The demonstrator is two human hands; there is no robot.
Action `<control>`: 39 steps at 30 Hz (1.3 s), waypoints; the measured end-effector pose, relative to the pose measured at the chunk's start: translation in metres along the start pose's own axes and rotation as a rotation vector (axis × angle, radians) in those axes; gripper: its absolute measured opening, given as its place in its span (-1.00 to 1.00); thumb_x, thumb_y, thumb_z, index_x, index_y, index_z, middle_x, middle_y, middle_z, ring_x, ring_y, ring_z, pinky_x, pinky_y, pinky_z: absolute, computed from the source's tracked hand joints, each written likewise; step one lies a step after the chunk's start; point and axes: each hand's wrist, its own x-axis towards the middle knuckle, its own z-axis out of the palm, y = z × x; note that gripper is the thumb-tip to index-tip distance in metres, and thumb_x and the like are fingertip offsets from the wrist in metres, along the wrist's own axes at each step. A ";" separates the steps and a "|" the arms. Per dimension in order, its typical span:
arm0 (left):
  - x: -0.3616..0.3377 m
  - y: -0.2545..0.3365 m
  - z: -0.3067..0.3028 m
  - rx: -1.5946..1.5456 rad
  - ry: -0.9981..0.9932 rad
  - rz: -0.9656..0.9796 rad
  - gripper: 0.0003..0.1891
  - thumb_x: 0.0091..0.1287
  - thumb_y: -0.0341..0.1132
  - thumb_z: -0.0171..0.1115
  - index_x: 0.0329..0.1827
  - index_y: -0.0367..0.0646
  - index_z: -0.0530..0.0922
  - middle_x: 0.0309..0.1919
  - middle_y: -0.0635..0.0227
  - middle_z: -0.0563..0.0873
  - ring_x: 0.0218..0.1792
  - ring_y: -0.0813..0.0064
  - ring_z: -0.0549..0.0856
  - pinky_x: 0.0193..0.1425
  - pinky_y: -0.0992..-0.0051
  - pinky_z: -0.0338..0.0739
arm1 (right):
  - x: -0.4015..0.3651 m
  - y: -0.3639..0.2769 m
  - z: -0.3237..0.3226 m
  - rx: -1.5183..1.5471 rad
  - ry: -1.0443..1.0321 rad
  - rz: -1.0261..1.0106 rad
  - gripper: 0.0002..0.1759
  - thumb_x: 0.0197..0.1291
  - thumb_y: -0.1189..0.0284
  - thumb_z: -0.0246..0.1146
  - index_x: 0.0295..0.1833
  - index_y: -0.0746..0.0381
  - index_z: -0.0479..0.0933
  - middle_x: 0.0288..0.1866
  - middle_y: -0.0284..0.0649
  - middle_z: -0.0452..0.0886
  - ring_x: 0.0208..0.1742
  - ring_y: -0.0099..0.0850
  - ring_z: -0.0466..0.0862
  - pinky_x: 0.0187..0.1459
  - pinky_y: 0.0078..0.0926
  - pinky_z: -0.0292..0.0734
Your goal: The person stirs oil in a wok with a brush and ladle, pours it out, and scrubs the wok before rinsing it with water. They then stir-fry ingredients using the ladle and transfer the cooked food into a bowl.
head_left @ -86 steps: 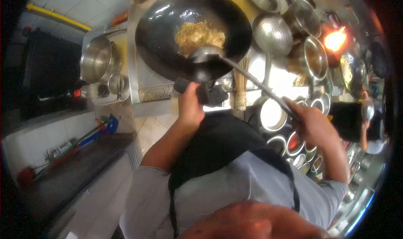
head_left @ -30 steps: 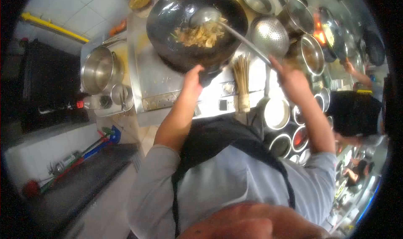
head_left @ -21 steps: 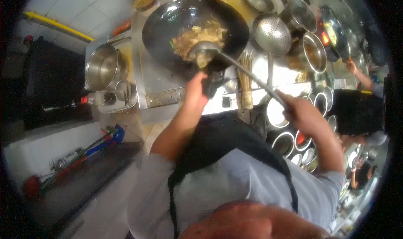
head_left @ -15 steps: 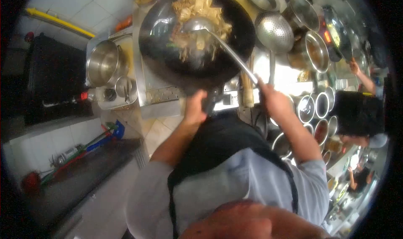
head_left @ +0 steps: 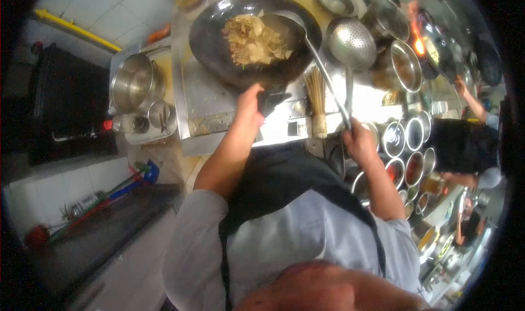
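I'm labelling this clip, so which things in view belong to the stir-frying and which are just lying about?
Part of the job:
- wok, gripped by the left hand
- food in the wok
- ladle, held in the right hand

Apparently just lying about:
- perforated strainer
- bristle brush
- large steel pot

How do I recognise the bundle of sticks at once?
Start from the large dark wok. Near its lower right edge, left of the perforated metal skimmer, is the bundle of thin sticks, wrapped at its lower end. Unlike its shiny neighbour, it resembles a brown brush.
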 end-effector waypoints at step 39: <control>-0.005 0.005 0.015 -0.020 0.014 0.108 -0.74 0.19 -0.45 0.12 -0.12 -0.47 0.49 -0.24 -0.04 0.67 -0.22 0.04 0.74 -0.17 0.14 0.73 | 0.154 -0.038 -0.011 -0.010 0.058 -0.171 -0.34 0.23 0.32 0.13 0.47 0.13 0.24 -0.01 0.21 0.62 0.04 0.11 0.63 0.07 -0.10 0.52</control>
